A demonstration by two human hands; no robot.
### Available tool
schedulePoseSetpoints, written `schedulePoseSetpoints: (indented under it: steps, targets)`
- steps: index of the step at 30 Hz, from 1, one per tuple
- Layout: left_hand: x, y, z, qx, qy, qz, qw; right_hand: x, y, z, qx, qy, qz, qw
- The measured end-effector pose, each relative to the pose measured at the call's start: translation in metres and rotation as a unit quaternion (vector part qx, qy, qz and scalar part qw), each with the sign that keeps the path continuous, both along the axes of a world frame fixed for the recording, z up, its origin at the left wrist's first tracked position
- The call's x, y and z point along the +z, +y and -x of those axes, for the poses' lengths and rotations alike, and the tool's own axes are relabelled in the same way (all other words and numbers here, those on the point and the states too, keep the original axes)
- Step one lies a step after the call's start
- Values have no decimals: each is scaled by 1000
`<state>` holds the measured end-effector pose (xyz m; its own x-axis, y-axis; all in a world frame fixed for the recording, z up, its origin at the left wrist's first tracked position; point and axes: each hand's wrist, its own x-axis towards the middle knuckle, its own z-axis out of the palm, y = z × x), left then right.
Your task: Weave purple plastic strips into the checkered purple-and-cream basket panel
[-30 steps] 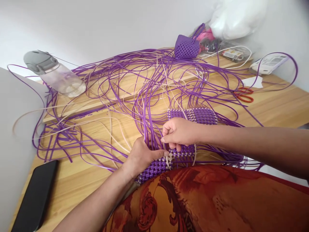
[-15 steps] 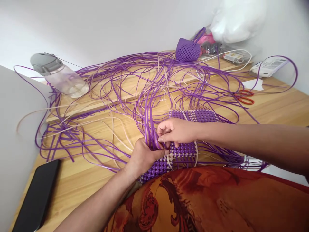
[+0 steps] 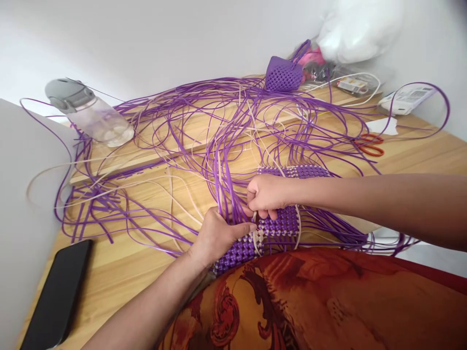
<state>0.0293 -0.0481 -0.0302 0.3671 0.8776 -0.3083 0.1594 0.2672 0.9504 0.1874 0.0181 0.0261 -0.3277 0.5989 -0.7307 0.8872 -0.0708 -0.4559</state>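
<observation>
A woven piece of purple and cream plastic strips (image 3: 279,224) lies at the table's front edge, close against my clothing. My left hand (image 3: 216,232) is closed on its left part, thumb laid along the weave, with a bundle of long purple strips (image 3: 228,187) rising between thumb and fingers. Just right of it, my right hand (image 3: 268,194) is closed in a pinch at the weave's upper edge. A short cream strip end (image 3: 254,215) shows beneath its fingertips. The right palm hides part of the weave.
Loose purple and cream strips sprawl over the wooden table. A bottle (image 3: 98,119) and a black phone (image 3: 58,291) are at left. Orange-handled scissors (image 3: 370,145), a small purple woven basket (image 3: 283,74) and a white plastic bag (image 3: 359,31) are at right and back.
My right hand has shifted slightly right and turned, its fingers now closed lower over the weave's edge. Some purple strips have dropped away from the upright bundle. My left hand stays in place.
</observation>
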Motion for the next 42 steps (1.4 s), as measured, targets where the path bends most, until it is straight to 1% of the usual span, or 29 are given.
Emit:
schedulePoseSetpoints:
  steps: [4,8,10,12,15,16,20,22,24,26,27,29,31,34,39,42]
  targets:
    - [-2,1,0,-25,3,-1,1000,2,-5,-2,7,1,-1,1000]
    - [-1,2,-1,-27,14,-19,999,4,-9,-6,25,-10,-22,999]
    - [1,3,-1,-27,24,-15,999,6,-10,-10,30,-20,-52,998]
    - [3,3,-1,-31,26,-2,999,8,-11,-19,35,-30,-123,991]
    - [4,3,-1,-20,19,5,1000,10,-11,-42,51,-60,-276,958]
    - [4,3,-1,-16,16,3,1000,10,-12,-52,62,-77,-308,946]
    - [2,3,-1,-13,3,-6,1000,10,-25,-83,112,-169,-344,917]
    - [1,3,-2,-5,-1,-6,1000,9,-35,-88,123,-205,-396,886]
    - [0,2,-2,4,-2,-1,1000,7,-44,-84,149,-187,-470,850]
    - [0,2,-2,14,-6,-1,1000,3,-50,-75,210,-101,-515,825]
    - [-1,1,-2,18,-9,-1,1000,1,-53,-70,243,-43,-518,819]
    - [-1,1,-3,29,-18,2,999,-4,-58,-60,282,59,-493,821]
    - [-1,1,-3,35,-28,13,999,-8,-65,-52,269,107,-468,835]
    - [0,2,-3,38,-44,28,998,-12,-75,-47,219,107,-476,845]
    - [2,7,-2,13,-50,60,997,-12,-87,-51,197,102,-501,837]
    - [4,12,-3,-6,-47,72,996,-19,-91,-57,170,136,-476,852]
